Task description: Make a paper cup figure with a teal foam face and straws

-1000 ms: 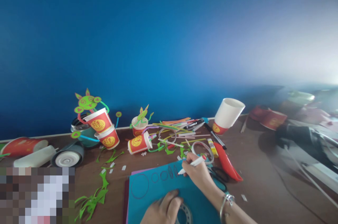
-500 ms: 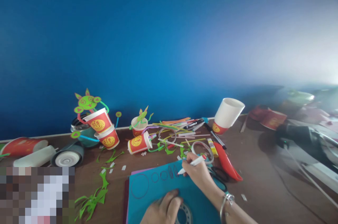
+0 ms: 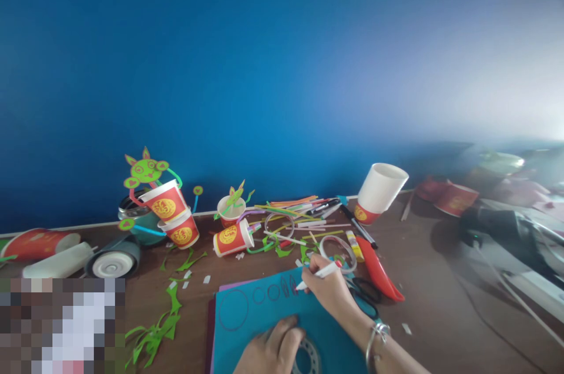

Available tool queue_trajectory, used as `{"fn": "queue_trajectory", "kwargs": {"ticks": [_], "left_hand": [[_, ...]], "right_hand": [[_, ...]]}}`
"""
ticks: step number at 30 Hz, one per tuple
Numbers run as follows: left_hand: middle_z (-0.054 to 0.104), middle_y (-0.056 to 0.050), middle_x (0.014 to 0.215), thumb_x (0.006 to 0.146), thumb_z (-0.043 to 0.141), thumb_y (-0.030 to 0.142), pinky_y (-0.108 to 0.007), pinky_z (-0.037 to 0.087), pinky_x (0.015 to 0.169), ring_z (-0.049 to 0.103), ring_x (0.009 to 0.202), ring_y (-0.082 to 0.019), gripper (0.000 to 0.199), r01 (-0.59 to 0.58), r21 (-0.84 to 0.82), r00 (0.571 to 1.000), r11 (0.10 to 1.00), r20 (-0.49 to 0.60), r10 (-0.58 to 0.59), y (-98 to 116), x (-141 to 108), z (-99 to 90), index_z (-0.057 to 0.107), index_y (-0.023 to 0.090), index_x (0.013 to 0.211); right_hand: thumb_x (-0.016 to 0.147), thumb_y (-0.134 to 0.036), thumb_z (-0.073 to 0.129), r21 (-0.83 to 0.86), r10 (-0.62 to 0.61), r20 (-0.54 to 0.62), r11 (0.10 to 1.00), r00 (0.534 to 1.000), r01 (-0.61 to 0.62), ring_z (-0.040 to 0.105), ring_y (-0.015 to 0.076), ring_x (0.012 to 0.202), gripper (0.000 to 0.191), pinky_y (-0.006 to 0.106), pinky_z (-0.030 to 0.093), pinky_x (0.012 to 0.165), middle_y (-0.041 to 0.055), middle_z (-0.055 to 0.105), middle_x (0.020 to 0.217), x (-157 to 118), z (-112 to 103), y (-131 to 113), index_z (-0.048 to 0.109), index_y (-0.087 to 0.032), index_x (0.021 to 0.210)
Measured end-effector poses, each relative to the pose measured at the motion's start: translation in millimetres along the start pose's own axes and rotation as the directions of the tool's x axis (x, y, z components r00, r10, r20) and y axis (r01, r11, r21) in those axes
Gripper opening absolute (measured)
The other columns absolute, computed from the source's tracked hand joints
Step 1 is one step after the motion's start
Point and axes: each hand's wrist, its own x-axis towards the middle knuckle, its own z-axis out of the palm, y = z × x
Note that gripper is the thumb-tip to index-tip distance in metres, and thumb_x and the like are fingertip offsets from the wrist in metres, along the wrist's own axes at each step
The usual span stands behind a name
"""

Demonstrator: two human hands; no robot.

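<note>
Clock hours are read from the middle of the blue paper sheet, which lies front and center on the table. At ten o'clock, far left, a red paper cup lies on its side; nearer, two stacked red-and-white paper cups carry a green paper cat-like figure. Green paper scraps lie at nine o'clock. On the sheet, a large drawn circle sits toward nine, then two smaller ones and two pointed shapes toward twelve. The left hand rests at six o'clock — fingers bent and close together, touching a pale ring; I cannot tell whether they grip it. At one o'clock the right hand pinches a white marker between its fingers, tip at the farther-right pointed shape. Scissors lie just beside that hand — two o'clock — near a red, pointed object.
</note>
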Motion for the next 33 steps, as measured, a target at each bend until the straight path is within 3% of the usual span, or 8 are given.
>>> {"fn": "queue_trajectory", "kwargs": {"ticks": [6,13,18,23,33], "left_hand": [[0.067,-0.008,0.112,0.085,0.048,0.020,-0.022,0.057,0.067,0.071,0.077,-0.018,0.022,0.014,-0.009,1.000,1.000,-0.015,-0.014,0.7,0.1,1.2,0.050,0.021,0.107],[0.066,-0.007,0.114,0.085,0.051,0.021,-0.022,0.057,0.070,0.070,0.078,-0.017,0.023,0.008,-0.017,1.000,1.000,-0.006,-0.008,1.1,0.4,-2.3,0.051,0.020,0.108],[0.068,-0.006,0.111,0.086,0.052,0.025,-0.020,0.057,0.065,0.071,0.075,-0.017,0.020,0.025,0.010,0.999,1.000,-0.042,-0.025,1.7,0.2,0.2,0.053,0.022,0.106],[0.068,-0.007,0.111,0.086,0.051,0.024,-0.022,0.057,0.069,0.071,0.076,-0.017,0.021,0.014,0.001,0.999,1.000,-0.043,-0.013,1.3,-0.1,3.2,0.051,0.021,0.107],[0.067,-0.008,0.113,0.084,0.053,0.025,-0.023,0.058,0.067,0.071,0.079,-0.019,0.026,0.008,-0.007,1.000,1.000,-0.005,-0.008,0.1,-0.7,2.2,0.051,0.021,0.109]], "right_hand": [[0.065,-0.022,0.048,0.068,0.039,0.028,0.997,0.999,-0.041,0.054,0.0120,0.040,0.021,0.019,0.032,0.039,-0.0083,0.045,0.037,1.1,1.7,2.5,0.031,-0.024,0.053],[0.077,-0.035,0.049,0.042,0.001,0.005,0.999,1.000,-0.001,0.054,0.0128,0.045,0.028,0.021,0.034,0.044,-0.0055,0.050,0.043,0.4,-1.3,-3.4,0.034,-0.023,0.056],[0.074,-0.028,0.050,0.008,-0.008,0.009,1.000,1.000,0.008,0.051,0.0119,0.044,0.024,0.021,0.033,0.043,-0.0058,0.050,0.042,-0.2,-0.6,-1.0,0.035,-0.023,0.055],[0.068,-0.025,0.049,0.063,0.039,0.041,0.997,0.998,-0.041,0.054,0.0129,0.040,0.024,0.020,0.032,0.040,-0.0090,0.042,0.038,0.6,1.8,3.5,0.031,-0.024,0.054],[0.076,-0.034,0.051,0.032,-0.011,0.005,0.999,1.000,0.011,0.052,0.0123,0.045,0.028,0.022,0.034,0.044,-0.0048,0.052,0.043,-0.9,-1.7,-4.8,0.036,-0.023,0.055]]}}
